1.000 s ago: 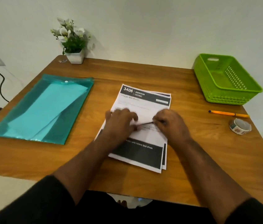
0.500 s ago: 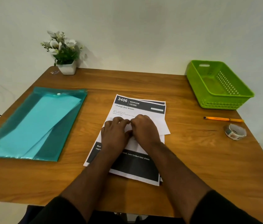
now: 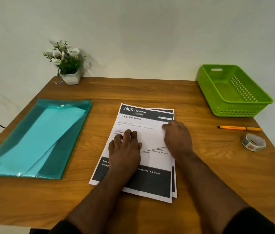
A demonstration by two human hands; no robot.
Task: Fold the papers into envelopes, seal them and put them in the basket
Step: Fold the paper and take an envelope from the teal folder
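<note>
Folded white paper (image 3: 152,138) lies on the printed sheets (image 3: 147,180) at mid-tabletop (image 3: 201,191). We press it flat with both hands open: our left hand (image 3: 125,149) on its left end, our right hand (image 3: 178,137) on its right. Well apart sit the green basket (image 3: 258,103), pen (image 3: 239,128), tape roll (image 3: 253,142) and teal folder (image 3: 62,159).

The scene is viewed by a single head-worn camera, aimed forward and down from the near edge of the table (image 3: 201,166). The whole tabletop is taken in, up to the wall (image 3: 150,31) behind its far edge.
</note>
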